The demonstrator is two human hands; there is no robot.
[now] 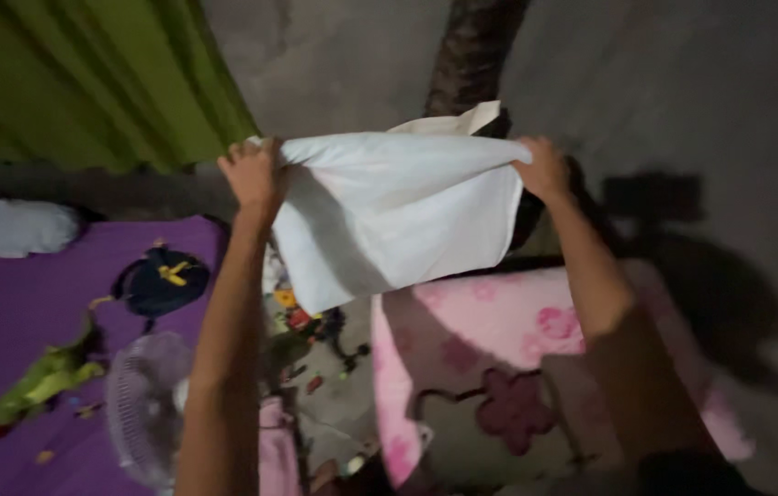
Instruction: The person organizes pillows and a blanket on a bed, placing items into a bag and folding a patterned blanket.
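Both bare arms are reaching up and forward, spread apart at about the same height. The left hand and right hand are each gripping closed, knuckles toward the camera.

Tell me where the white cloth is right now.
In the head view the white cloth hangs at upper centre, stretched between the left hand and right hand, above the pink flowered bedding and right of the green curtain.

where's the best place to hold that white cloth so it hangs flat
By its two top corners, pinched from the outer sides, as now: the left hand grips one corner and the right hand the other. The white cloth hangs slack between them, so holding those corners apart should spread it flat.
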